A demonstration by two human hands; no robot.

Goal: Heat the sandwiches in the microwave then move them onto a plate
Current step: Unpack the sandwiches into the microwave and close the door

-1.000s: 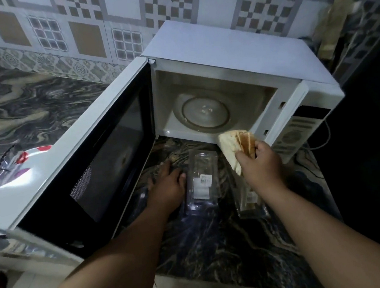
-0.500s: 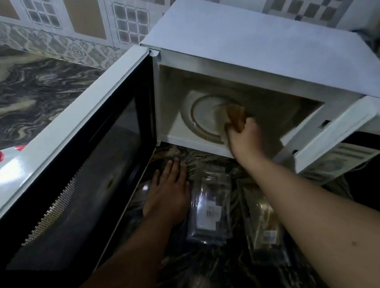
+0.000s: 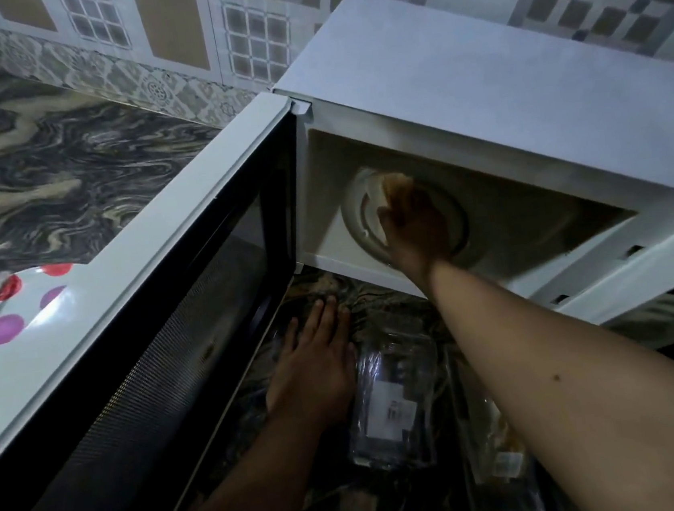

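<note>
Glass turntable [image 3: 453,204] is carrying the sandwich [image 3: 386,190], which I am gripping in my right hand [image 3: 416,225] inside the microwave [image 3: 475,84]; it is poking out toward ten o'clock from my knuckles. My left hand [image 3: 318,366] is lying spread flat on the counter [image 3: 43,162], well short of the cavity, so the right is the nearer one for letting go.

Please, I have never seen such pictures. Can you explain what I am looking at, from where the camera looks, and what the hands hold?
The camera sits on a person's head and looks down at their arms. The white microwave stands open, its door swung left. The right hand is inside, holding a sandwich over the glass turntable. The left hand rests flat on the marbled counter. Beside it lies clear plastic packaging. A dotted plate shows behind the door.
</note>
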